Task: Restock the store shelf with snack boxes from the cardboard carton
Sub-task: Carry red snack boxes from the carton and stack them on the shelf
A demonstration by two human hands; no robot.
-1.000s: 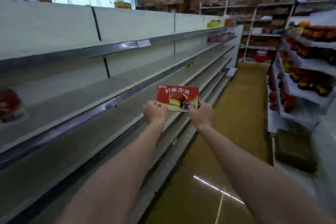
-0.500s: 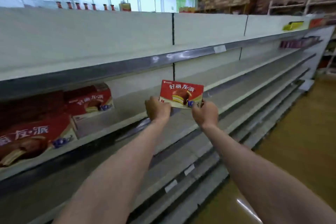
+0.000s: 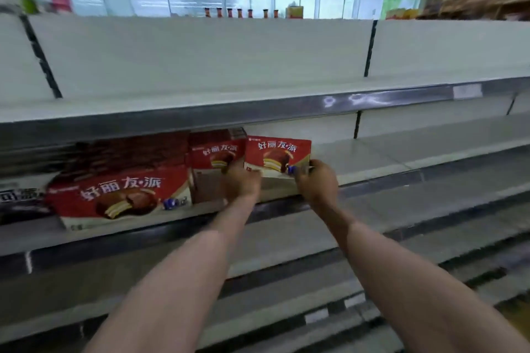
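Two hands hold one red snack box (image 3: 277, 156) at its lower corners: left hand (image 3: 243, 180) at 7 o'clock, right hand (image 3: 317, 182) at 5 o'clock. It sits on the shelf (image 3: 401, 156), just beside two shelved boxes (image 3: 120, 192) at 9 o'clock.

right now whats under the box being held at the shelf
The held box sits over the white shelf board; its bottom edge is covered by the left hand and right hand, so contact can't be confirmed.
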